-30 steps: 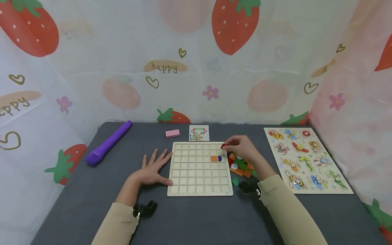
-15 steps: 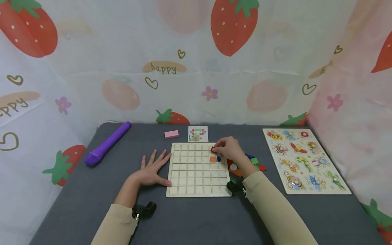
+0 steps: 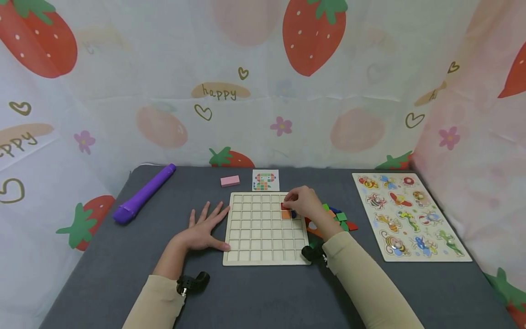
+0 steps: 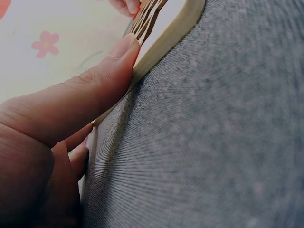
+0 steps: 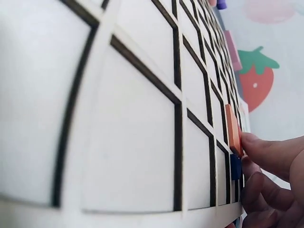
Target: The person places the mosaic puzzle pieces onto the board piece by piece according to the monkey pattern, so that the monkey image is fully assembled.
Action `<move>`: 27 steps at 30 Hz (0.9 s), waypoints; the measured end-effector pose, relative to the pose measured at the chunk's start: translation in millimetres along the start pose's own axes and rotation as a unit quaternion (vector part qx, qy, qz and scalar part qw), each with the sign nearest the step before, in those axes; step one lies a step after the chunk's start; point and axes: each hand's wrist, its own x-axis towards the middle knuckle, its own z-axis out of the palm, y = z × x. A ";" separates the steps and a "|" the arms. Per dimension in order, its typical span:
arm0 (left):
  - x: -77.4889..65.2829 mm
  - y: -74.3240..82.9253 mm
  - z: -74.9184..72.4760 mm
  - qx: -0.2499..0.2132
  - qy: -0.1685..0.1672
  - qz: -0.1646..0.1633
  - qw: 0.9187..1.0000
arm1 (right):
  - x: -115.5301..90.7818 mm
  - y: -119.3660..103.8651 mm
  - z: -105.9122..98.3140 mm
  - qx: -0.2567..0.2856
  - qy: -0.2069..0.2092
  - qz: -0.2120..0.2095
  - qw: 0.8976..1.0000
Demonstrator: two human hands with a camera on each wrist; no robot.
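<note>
A pale wooden grid board [image 3: 255,240] lies flat in front of me. My right hand [image 3: 305,202] is over its upper right part, fingertips pinching a red square tile [image 3: 284,206] at a grid cell. Directly below that cell sits an orange square tile [image 3: 286,214], with a dark blue piece [image 5: 235,167] beside it, partly covered by the fingers in the head view. My left hand [image 3: 201,233] rests on the table at the board's left side, fingers spread. Its thumb [image 4: 107,71] touches the board's edge near the lower left corner.
Right of the board is a pile of coloured pieces [image 3: 341,216], partly behind the right forearm. A pattern card [image 3: 265,180] and a pink block [image 3: 230,181] lie beyond the board. A purple microphone-shaped stick [image 3: 144,194] lies left, an insect picture board [image 3: 411,217] right.
My right hand has carried the red tile left from beside the pile onto the board and lowered it to the cell above the orange tile. The left hand has stayed in place.
</note>
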 end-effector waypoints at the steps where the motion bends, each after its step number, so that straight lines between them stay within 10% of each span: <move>1: 0.0 0.0 0.1 0.000 0.000 -0.001 1.000 | -0.2 0.6 -0.1 0.002 0.003 -0.003 1.000; 27: -0.4 1.5 -1.2 0.001 0.000 -0.004 1.000 | -49.9 30.1 -44.1 0.033 0.048 -0.026 0.998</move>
